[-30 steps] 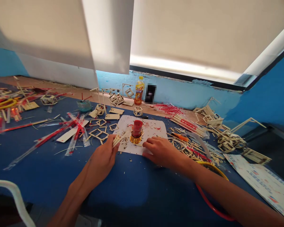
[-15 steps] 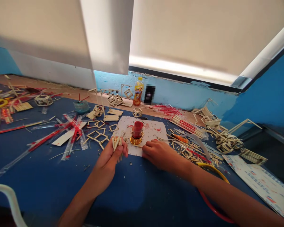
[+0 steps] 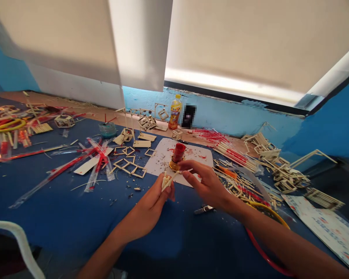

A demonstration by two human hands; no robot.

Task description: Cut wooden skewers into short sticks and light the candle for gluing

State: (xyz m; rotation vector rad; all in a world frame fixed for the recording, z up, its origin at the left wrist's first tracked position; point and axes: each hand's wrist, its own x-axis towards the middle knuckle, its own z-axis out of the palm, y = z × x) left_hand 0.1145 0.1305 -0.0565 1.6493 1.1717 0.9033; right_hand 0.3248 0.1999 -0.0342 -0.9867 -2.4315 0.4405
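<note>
My left hand (image 3: 155, 199) is closed around a bundle of short wooden sticks (image 3: 166, 182), their ends poking out above the thumb. Just to its right, my right hand (image 3: 205, 181) pinches a thin wooden stick (image 3: 178, 174) between thumb and fingers, its other end reaching the bundle. Behind both hands, a red candle (image 3: 179, 152) stands in an amber glass base (image 3: 173, 164) on a white board (image 3: 159, 153) strewn with scraps. A craft knife (image 3: 204, 209) lies on the blue table below my right hand.
Joined stick frames (image 3: 130, 166) and red-striped plastic wrappers (image 3: 97, 159) lie left. Loose sticks (image 3: 241, 182), a yellow-red hoop (image 3: 275, 215) and a printed sheet (image 3: 322, 228) are right. A drink bottle (image 3: 175, 112) and a stick cube (image 3: 177, 134) stand at the back.
My right hand has lifted off the board and come to the bundle with a stick. My left hand has moved right and tilted its bundle. The craft knife now shows on the table.
</note>
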